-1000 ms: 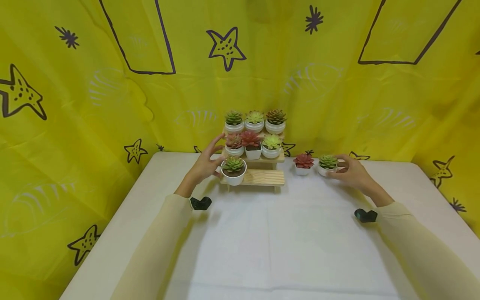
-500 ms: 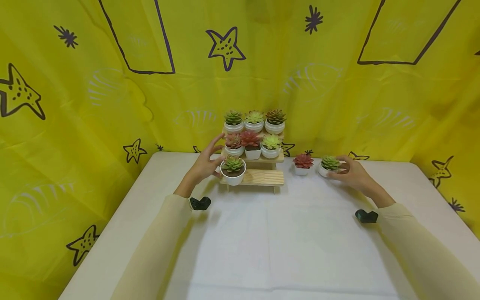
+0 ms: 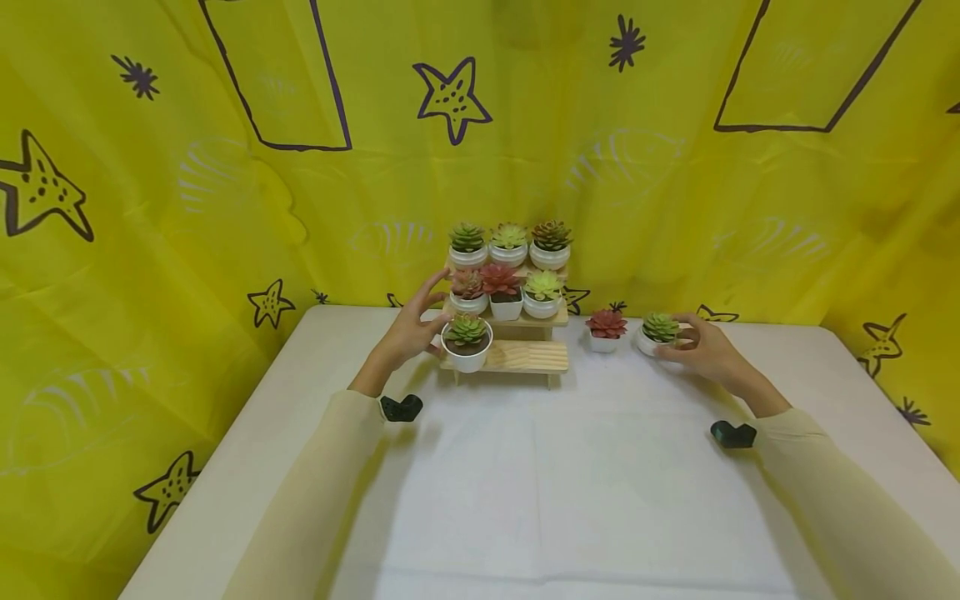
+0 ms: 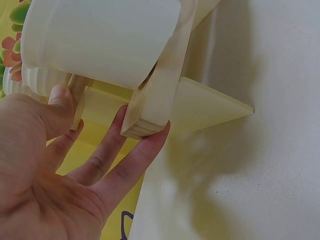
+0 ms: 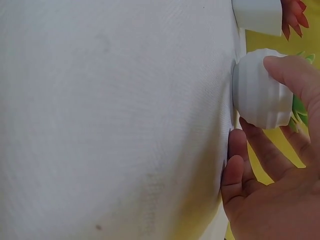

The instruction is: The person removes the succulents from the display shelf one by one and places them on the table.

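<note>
In the head view my left hand (image 3: pixel 408 332) is at the left end of a tiered wooden stand (image 3: pixel 528 356). The left wrist view shows its fingers (image 4: pixel 132 162) spread and fairly straight, touching the ends of the shelves. A green succulent in a round white pot (image 3: pixel 467 342) sits at the left of the lowest shelf, beside that hand. My right hand (image 3: pixel 707 352) grips a green succulent in a ribbed white pot (image 5: pixel 262 90) at the table's back right. The thumb is on one side of the pot, fingers on the other; the pot's base is at the tabletop.
A red succulent in a square white pot (image 3: pixel 604 330) stands between the stand and my right hand. Several potted succulents fill the stand's upper two shelves, among them a red one (image 3: pixel 504 292). A yellow patterned curtain (image 3: pixel 525 100) hangs behind the white table (image 3: pixel 585 492).
The green succulent in my right hand has shifted slightly to the right since one second ago, and the hand with it. My left hand and the stand keep their places.
</note>
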`<state>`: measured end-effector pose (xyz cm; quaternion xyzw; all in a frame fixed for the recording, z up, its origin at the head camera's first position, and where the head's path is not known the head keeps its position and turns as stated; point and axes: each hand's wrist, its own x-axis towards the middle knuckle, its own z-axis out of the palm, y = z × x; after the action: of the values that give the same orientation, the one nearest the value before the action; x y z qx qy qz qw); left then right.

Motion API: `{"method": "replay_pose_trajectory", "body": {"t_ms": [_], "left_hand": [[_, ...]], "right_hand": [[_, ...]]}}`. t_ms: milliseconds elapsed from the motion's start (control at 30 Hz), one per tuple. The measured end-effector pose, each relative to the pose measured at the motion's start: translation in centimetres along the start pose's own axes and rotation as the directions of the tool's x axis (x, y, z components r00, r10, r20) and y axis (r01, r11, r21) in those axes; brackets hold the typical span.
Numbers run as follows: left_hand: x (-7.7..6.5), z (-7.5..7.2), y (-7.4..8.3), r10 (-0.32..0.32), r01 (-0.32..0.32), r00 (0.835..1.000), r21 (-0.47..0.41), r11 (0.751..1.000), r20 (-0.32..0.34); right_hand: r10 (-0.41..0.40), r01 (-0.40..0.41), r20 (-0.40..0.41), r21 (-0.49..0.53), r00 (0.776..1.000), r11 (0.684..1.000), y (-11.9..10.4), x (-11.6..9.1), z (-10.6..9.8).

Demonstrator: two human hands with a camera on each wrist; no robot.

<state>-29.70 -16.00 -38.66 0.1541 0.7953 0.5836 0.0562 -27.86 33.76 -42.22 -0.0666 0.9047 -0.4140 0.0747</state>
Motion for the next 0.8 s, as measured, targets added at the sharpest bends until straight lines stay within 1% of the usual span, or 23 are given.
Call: {"method": "replay_pose_trajectory", "body": {"t_ms": [133, 300, 500, 567, 800], "left_hand": [[0.0, 0.0, 0.0, 0.001, -0.001, 1.0, 0.002, 1.0, 0.003], [0.0, -0.1, -0.2, -0.003, 0.003, 1.0, -0.011, 1.0, 0.008], [0.0, -0.1, -0.1, 0.0, 0.0, 1.0, -0.018, 1.0, 0.009], [0.0, 0.0, -0.2, 0.001, -0.001, 1.0, -0.019, 1.0, 0.012], [0.1, 0.0, -0.2, -0.014, 0.014, 1.0, -0.025, 1.0, 0.002]], "right_hand": [[0.0, 0.0, -0.001, -0.011, 1.0, 1.0, 0.0, 0.1, 0.0], [-0.002, 0.003, 0.019, -0.036, 1.0, 0.999, -0.3, 0.1, -0.2], [-0.012, 0.014, 0.041, -0.046, 0.999, 0.999, -0.9, -0.5, -0.7], [-0.028, 0.03, 0.053, -0.04, 0.998, 0.999, -0.9, -0.7, -0.9], [-0.093, 0.098, 0.072, -0.07, 0.993, 0.993, -1.4, -1.6, -1.7]]}}
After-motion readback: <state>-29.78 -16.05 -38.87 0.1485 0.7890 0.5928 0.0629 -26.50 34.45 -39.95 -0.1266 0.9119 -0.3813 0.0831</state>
